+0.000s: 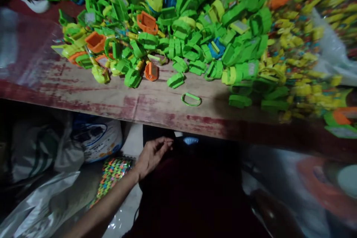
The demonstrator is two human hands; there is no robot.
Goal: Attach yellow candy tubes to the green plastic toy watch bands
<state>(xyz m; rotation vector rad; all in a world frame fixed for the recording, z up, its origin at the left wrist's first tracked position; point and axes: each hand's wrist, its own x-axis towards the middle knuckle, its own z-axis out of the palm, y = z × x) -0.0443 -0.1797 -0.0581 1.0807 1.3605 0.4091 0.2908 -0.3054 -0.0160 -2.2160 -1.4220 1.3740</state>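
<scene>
My left hand (pixel 154 155) is below the table's front edge, over my dark clothing, with fingers bent and the thumb near the fingertips. Whether anything small is between them cannot be made out. No hand shows on the right; only a dark, blurred arm (pixel 272 208) is visible low there. A thin green plastic loop (pixel 191 99) lies alone near the front of the wooden table (pixel 156 108). Behind it are heaped green plastic pieces (pixel 197 67), with an orange piece (pixel 151 71) at the heap's front edge.
Small yellow pieces (pixel 295 59) are piled at the right beside a plastic sheet (pixel 329 52). Below the table on the left stand a printed white and blue bag (pixel 97 135), a bag of colourful pieces (pixel 111 174) and crumpled clear plastic (pixel 36 208).
</scene>
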